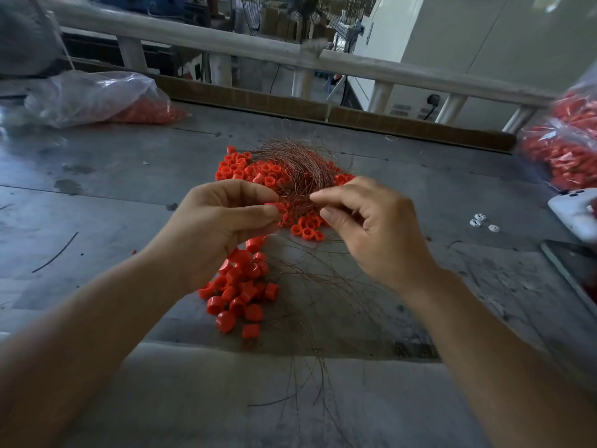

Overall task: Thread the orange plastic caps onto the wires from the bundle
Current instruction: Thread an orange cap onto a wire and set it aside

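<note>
A tangled bundle of thin copper-coloured wires (300, 166) lies on the grey table over a heap of loose orange caps (255, 171). My left hand (223, 221) pinches an orange cap (277, 208) between thumb and forefinger, just in front of the bundle. My right hand (365, 227) pinches a thin wire at its fingertips, close to the cap. Below my left hand hangs a cluster of threaded orange caps (240, 286), with loose wire ends trailing toward the table's near edge.
A clear bag of orange caps (97, 98) lies at the back left, another bag (568, 147) at the right edge. A white device (575, 215) and a dark flat object (575, 270) sit at the right. A railing (290, 53) runs behind the table (129, 176).
</note>
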Motion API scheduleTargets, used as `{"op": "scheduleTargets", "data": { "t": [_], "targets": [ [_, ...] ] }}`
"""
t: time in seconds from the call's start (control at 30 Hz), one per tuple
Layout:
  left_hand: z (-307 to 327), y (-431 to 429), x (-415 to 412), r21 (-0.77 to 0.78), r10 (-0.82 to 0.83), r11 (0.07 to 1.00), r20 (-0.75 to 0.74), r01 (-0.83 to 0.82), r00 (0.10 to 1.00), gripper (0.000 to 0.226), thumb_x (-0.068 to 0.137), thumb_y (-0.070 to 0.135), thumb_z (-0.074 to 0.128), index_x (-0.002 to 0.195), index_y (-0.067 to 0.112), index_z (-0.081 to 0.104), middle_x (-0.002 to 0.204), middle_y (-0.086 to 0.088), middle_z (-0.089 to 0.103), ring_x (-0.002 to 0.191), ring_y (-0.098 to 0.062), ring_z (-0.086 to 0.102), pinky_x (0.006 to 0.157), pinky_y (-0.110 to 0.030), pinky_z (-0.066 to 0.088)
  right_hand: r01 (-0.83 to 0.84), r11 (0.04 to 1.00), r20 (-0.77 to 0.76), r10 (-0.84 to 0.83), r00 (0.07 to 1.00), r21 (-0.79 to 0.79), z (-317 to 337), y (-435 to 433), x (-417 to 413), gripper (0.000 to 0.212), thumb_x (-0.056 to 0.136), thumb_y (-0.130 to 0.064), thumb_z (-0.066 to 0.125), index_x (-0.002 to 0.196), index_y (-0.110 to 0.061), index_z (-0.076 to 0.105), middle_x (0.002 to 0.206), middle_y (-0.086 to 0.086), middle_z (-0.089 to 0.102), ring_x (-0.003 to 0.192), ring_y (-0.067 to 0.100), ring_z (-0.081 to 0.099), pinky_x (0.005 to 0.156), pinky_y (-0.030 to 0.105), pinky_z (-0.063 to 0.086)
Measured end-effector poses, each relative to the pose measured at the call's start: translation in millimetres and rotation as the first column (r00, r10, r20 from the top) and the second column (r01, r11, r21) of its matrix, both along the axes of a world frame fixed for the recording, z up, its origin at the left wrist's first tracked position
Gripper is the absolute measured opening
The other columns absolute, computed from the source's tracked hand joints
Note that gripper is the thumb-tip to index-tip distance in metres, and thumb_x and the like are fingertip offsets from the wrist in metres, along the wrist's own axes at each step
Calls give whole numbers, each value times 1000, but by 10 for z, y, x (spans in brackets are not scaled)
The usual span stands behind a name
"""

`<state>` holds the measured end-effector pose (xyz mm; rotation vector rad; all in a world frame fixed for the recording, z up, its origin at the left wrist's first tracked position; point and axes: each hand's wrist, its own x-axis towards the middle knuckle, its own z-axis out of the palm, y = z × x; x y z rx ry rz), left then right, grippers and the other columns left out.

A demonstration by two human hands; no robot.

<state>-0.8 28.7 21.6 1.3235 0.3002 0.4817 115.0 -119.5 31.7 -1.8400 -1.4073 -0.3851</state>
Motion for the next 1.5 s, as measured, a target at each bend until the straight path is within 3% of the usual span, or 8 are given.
{"op": "scheduleTargets", "data": {
  "t": [0.1, 0.2, 0.4, 0.6, 0.73, 1.07, 1.5],
  "targets": [
    [4, -35, -2, -6, -62, 998, 21, 62, 998, 27, 69, -2, 55, 87, 11, 70, 76, -4, 70, 74, -13, 69, 65, -16, 53, 3, 999, -24, -2, 1000, 49, 20, -17, 8, 9, 78, -4, 65, 86, -4, 70, 79, -3, 61, 72, 8, 58, 69, 12, 46],
    [21, -64, -14, 34, -104, 994, 11, 104, 994, 38, 81, -7, 47, 76, 17, 76, 80, -2, 73, 79, -12, 70, 68, -15, 52, 1, 998, -3, -1, 1000, 62, 26, -18, -11, 6, 77, -5, 67, 81, -6, 71, 78, -1, 61, 70, 5, 56, 65, 7, 42],
    [61, -54, -43, 13, -113, 994, 12, 113, 994, 22, 70, 13, 55, 83, 13, 73, 87, -9, 73, 84, -19, 70, 63, -20, 55, 32, 994, -82, -23, 996, 104, 38, -21, -38, 11, 81, -3, 64, 88, -8, 71, 83, 1, 59, 76, 6, 55, 68, 11, 43],
    [76, -52, -62, 56, -122, 991, -5, 122, 993, 19, 64, 20, 64, 81, 12, 69, 82, -9, 73, 71, -17, 70, 57, -21, 55, 37, 989, -116, -20, 993, 146, 44, -15, -59, 12, 82, -6, 63, 92, -10, 69, 81, -3, 59, 73, 2, 55, 66, 7, 41],
    [73, -41, -67, 27, -162, 987, 48, 161, 986, 19, 55, 11, 68, 73, 16, 74, 77, -5, 72, 68, -12, 69, 60, -18, 55, 11, 983, -123, 12, 992, 183, 62, -17, -74, 7, 80, -7, 64, 85, -11, 67, 79, 0, 61, 74, 11, 56, 65, 8, 42],
    [103, -69, -68, -42, -206, 977, 74, 209, 976, 24, 60, -2, 59, 74, 10, 75, 74, -6, 72, 73, -15, 70, 61, -18, 54, -66, 978, -123, 91, 988, 196, 81, -8, -139, 18, 78, -8, 67, 86, -23, 62, 78, -6, 58, 74, 4, 55, 63, 9, 40],
    [67, -105, -73, 77, -161, 985, 96, 154, 982, 26, 58, 0, 62, 77, 14, 72, 74, -3, 71, 69, -12, 69, 63, -17, 53, -21, 989, -230, 56, 972, 149, 87, -16, -186, 7, 82, -14, 60, 78, -19, 58, 74, -5, 59, 66, 3, 52, 60, 11, 41]
  ]
}}
